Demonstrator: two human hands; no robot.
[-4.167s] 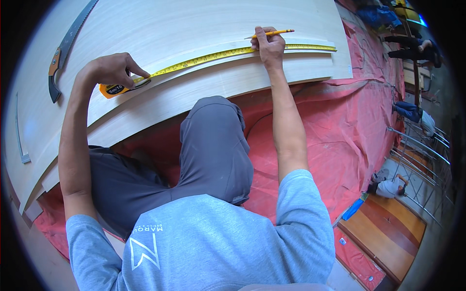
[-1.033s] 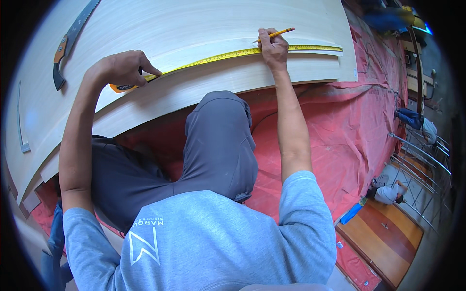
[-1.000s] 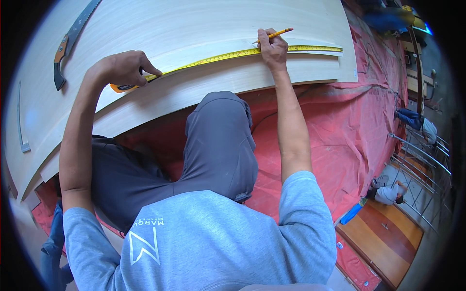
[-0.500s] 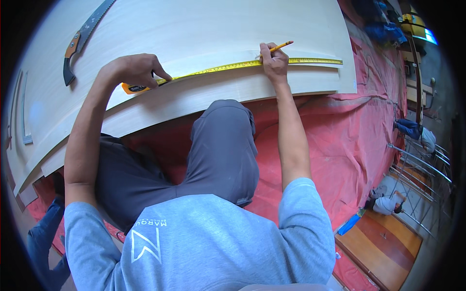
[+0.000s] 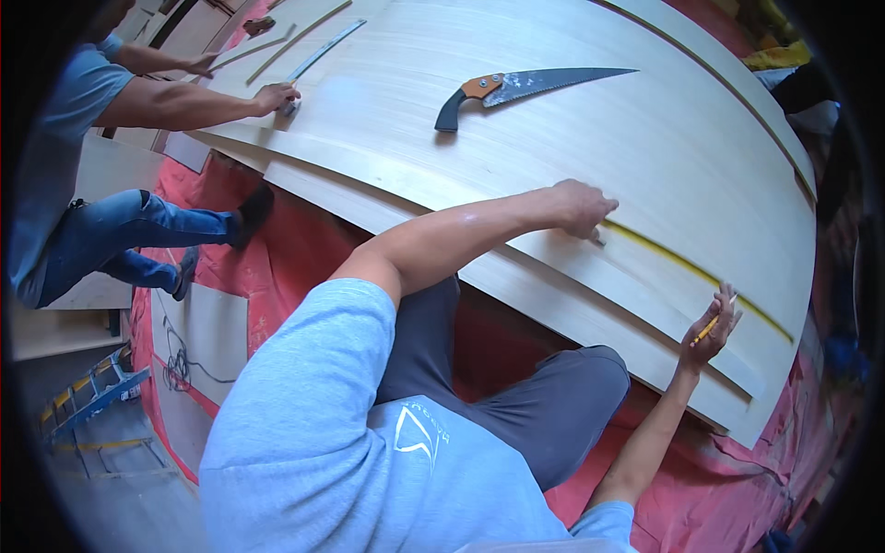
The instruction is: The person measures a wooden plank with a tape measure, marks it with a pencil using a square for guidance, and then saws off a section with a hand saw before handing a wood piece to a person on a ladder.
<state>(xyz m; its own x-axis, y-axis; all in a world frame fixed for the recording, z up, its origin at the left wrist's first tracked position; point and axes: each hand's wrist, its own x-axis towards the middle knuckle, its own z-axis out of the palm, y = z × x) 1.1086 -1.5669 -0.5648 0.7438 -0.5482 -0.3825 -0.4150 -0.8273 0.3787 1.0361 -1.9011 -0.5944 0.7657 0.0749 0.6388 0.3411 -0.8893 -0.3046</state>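
My left hand (image 5: 581, 210) is curled round the end of the yellow tape measure, whose case is mostly hidden beneath it. The extended blade (image 5: 664, 253) lies along a narrow pale board (image 5: 544, 258) on the wooden sheets. My right hand (image 5: 714, 327) holds a yellow pencil (image 5: 706, 330) beside the tape, toward its far end. A handsaw (image 5: 553, 85) with an orange-and-black handle lies on the sheet beyond my hands.
A co-worker (image 5: 78, 184) stands at left, one hand (image 5: 275, 99) on a metal square (image 5: 327, 51). Thin wood strips (image 5: 300, 39) lie nearby. A red tarp (image 5: 645, 498) lies below; a cable (image 5: 180, 369) and blue ladder (image 5: 88, 405) sit at lower left.
My view has swung left, so the co-worker now shows and the saw appears centred. My hands still hold the tape and pencil along the board.
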